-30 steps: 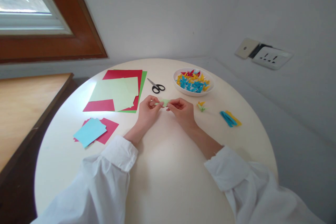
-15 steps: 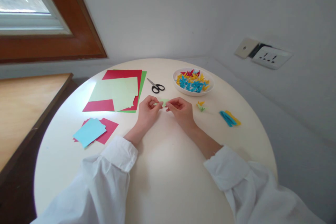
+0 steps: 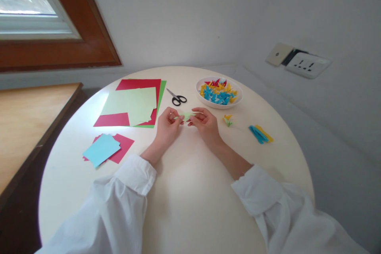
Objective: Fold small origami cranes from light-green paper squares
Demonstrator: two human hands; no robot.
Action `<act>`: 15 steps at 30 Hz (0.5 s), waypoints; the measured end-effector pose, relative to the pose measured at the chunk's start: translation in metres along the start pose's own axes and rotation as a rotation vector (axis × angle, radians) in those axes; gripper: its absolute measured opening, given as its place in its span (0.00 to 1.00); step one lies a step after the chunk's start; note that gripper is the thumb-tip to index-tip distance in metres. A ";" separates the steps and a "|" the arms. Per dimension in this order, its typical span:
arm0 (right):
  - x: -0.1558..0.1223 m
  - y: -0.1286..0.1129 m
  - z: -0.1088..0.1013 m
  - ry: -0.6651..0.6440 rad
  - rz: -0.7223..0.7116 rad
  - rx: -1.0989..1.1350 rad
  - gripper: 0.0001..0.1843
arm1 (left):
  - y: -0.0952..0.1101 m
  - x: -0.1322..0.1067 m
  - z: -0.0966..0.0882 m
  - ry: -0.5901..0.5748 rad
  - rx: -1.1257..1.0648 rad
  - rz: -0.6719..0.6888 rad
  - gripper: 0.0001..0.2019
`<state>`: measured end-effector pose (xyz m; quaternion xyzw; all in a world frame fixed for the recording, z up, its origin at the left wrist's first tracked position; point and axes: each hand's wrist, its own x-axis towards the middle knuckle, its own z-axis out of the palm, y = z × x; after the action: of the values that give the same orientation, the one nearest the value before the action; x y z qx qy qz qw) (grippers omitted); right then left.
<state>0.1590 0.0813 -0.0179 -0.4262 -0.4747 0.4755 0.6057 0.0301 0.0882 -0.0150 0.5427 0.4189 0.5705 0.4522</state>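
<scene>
A small folded piece of light green paper (image 3: 187,116) is pinched between my two hands above the middle of the round table (image 3: 190,190). My left hand (image 3: 168,124) grips its left side between thumb and fingers. On the right side, my right hand (image 3: 205,124) holds it with the thumb in front and the fingers behind. Part of the paper is hidden by my fingertips. Just beyond my hands lie scissors (image 3: 176,98) with black handles. A yellow and green pair of folded paper cranes (image 3: 228,120) sits to the right of my right hand.
A white bowl (image 3: 220,106) at the back right holds many blue, yellow and red paper cranes. Blue and yellow folded strips (image 3: 258,134) lie at right. Large red and green sheets (image 3: 131,103) are at back left, with smaller blue and red squares (image 3: 102,150) nearer me.
My right hand's fingers have lifted and spread slightly, and more of the light green paper shows between my hands. The other things lie where they were.
</scene>
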 end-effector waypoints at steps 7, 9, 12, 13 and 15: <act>0.001 0.006 -0.001 -0.003 0.019 -0.051 0.26 | -0.002 0.000 0.000 -0.018 0.038 0.002 0.12; 0.002 0.008 -0.002 -0.012 0.021 -0.061 0.26 | -0.003 0.000 0.000 -0.019 0.039 -0.003 0.13; 0.003 0.009 -0.004 -0.020 0.030 -0.066 0.25 | -0.003 0.000 0.000 -0.029 0.037 -0.014 0.13; 0.003 0.009 -0.004 -0.022 0.035 -0.068 0.25 | -0.003 0.000 0.000 -0.033 0.036 -0.017 0.13; 0.003 0.010 -0.005 -0.025 0.045 -0.070 0.26 | -0.003 0.000 0.000 -0.037 0.033 -0.018 0.13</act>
<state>0.1623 0.0860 -0.0276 -0.4519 -0.4890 0.4774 0.5734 0.0298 0.0889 -0.0174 0.5568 0.4247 0.5494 0.4558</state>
